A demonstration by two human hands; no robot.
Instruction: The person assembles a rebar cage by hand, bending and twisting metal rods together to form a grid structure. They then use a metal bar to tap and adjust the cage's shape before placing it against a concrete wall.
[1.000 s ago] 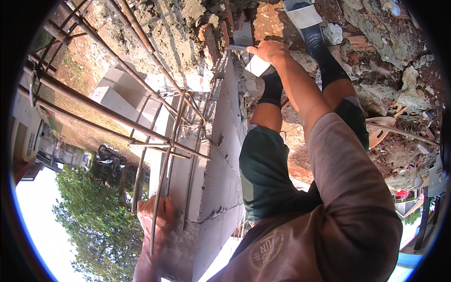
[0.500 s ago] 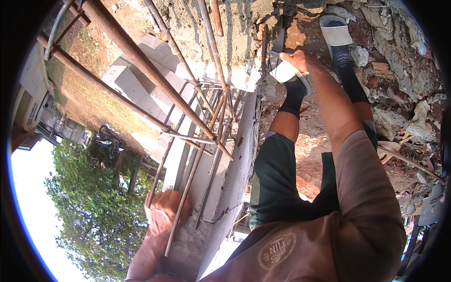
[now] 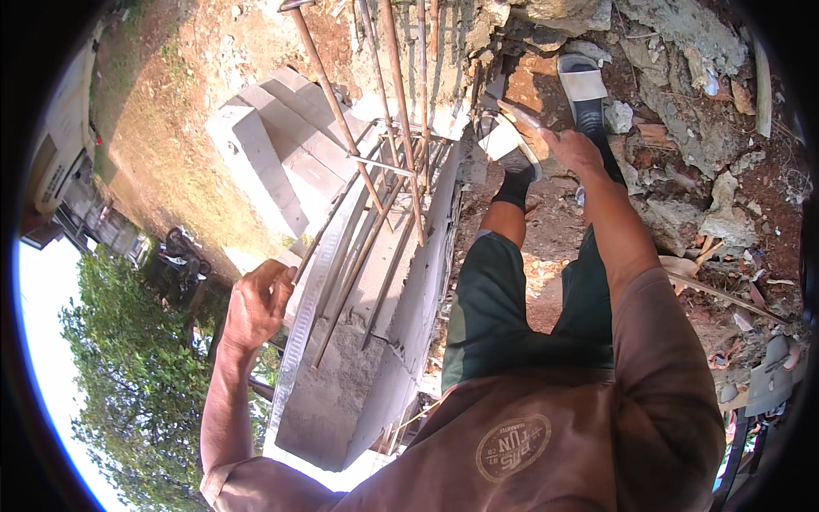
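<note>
My left hand (image 3: 258, 299) is closed at the lower end of a rusty rebar rod (image 3: 324, 222), beside the left edge of a grey block wall (image 3: 328, 410). Several more rebar rods, tied together as a cage (image 3: 401, 171), lean over the wall top. Along the wall's left edge runs a silvery ridged strip (image 3: 294, 341). Down by my feet, my right hand (image 3: 576, 155) grips a tool with a pale handle (image 3: 519, 113). Its dark head is partly hidden near my sandal (image 3: 499, 136), so its kind is unclear.
Pale concrete blocks (image 3: 264, 162) are stacked left of the wall. Broken stones and rubble (image 3: 725, 213) cover the ground at right, with a wooden stick (image 3: 725, 294) among them. A leafy tree (image 3: 128, 367) and a motorbike (image 3: 183, 256) are at far left.
My left hand has moved up and off the wall top to its left side, and the rods have shifted with it. The long upper-left rods have left that area. The tool handle shows more clearly.
</note>
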